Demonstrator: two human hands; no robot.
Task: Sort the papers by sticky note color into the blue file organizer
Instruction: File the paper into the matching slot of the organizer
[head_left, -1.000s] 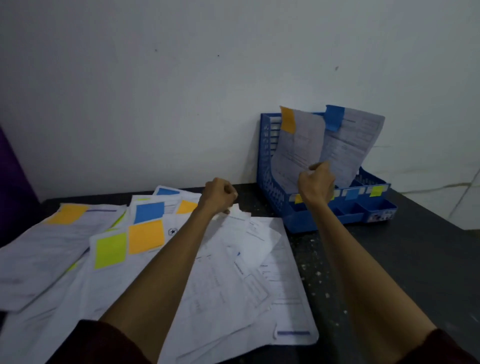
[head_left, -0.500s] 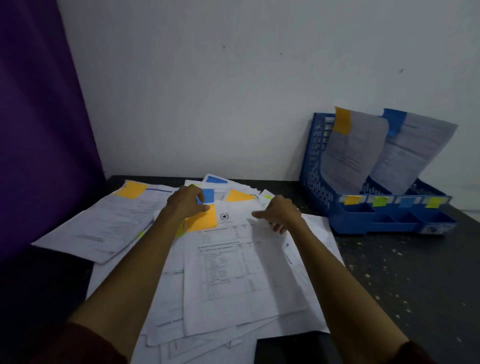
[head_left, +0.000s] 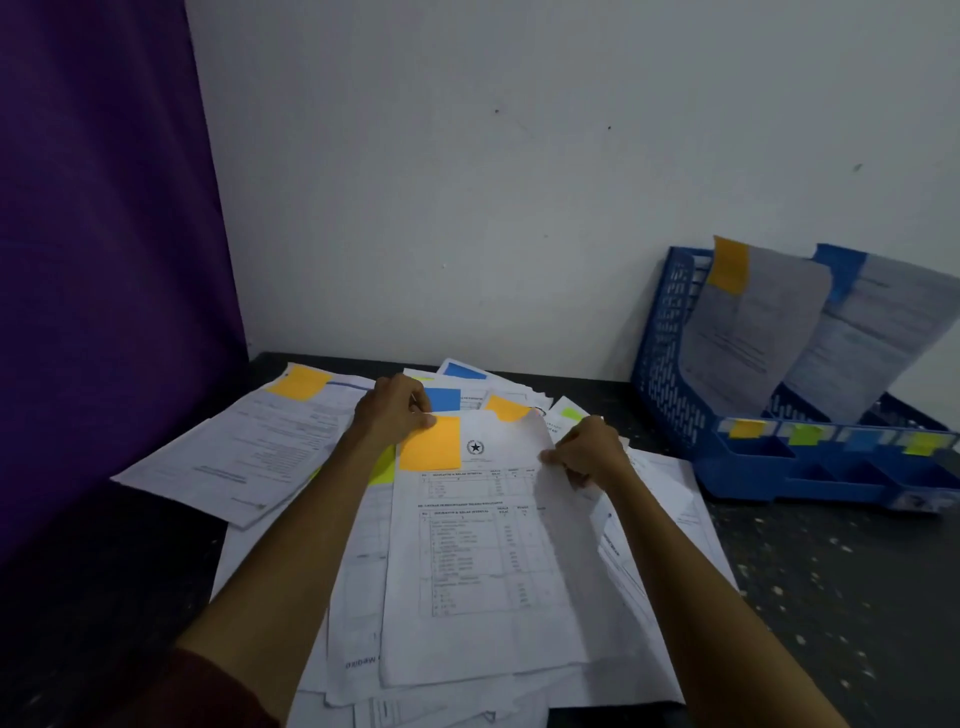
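A white paper (head_left: 483, 561) with an orange sticky note (head_left: 430, 450) at its top left lies on top of a loose pile of papers (head_left: 649, 582). My left hand (head_left: 397, 410) pinches its top left corner beside the note. My right hand (head_left: 587, 454) grips its right edge, which curls up. The blue file organizer (head_left: 670, 332) stands at the right against the wall. One sheet with an orange note (head_left: 730, 265) and one with a blue note (head_left: 841, 270) lean in it. Small colored tabs (head_left: 748, 428) mark its front compartments.
More papers with orange (head_left: 298, 383), blue (head_left: 442, 399) and green (head_left: 571, 414) notes lie spread on the dark table (head_left: 831, 597). A purple curtain (head_left: 104, 260) hangs at the left. A white wall (head_left: 467, 182) closes the back.
My right hand left the sheets in the organizer and came down onto the pile. Both hands now hold the top orange-noted paper, and its right edge has lifted. The view swung left.
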